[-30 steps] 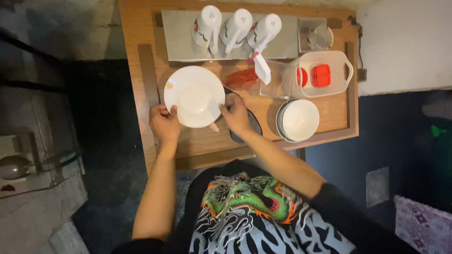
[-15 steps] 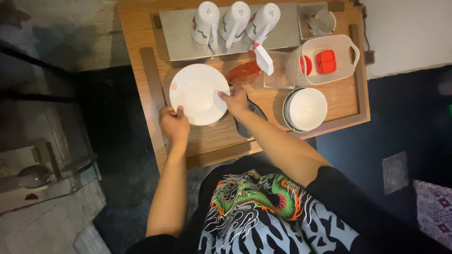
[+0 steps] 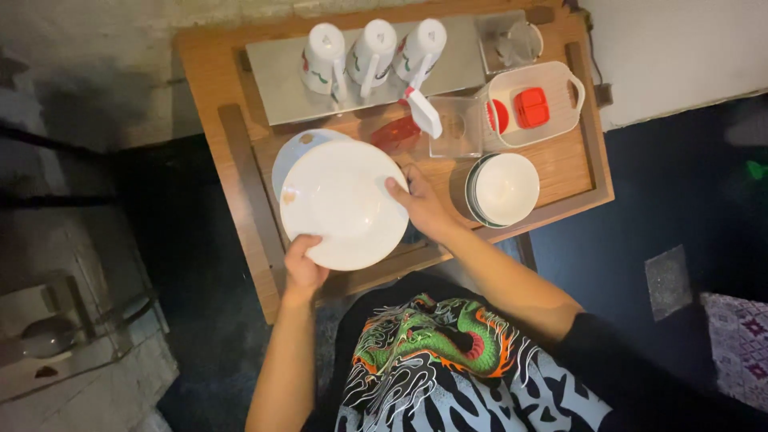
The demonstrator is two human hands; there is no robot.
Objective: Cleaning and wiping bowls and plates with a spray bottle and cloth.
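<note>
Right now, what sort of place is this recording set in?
Probably a home kitchen or dish corner. A low wooden table carries upturned mugs on a metal tray and stacked bowls, while both hands hold a white plate.

Bare wood [image 3: 570,164] right of the stacked bowls [image 3: 502,189] is passable; mugs [image 3: 373,50] and white basket [image 3: 530,104] crowd the back.

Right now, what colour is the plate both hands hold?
White plate, a small brownish spot near its left rim; head view.
</note>
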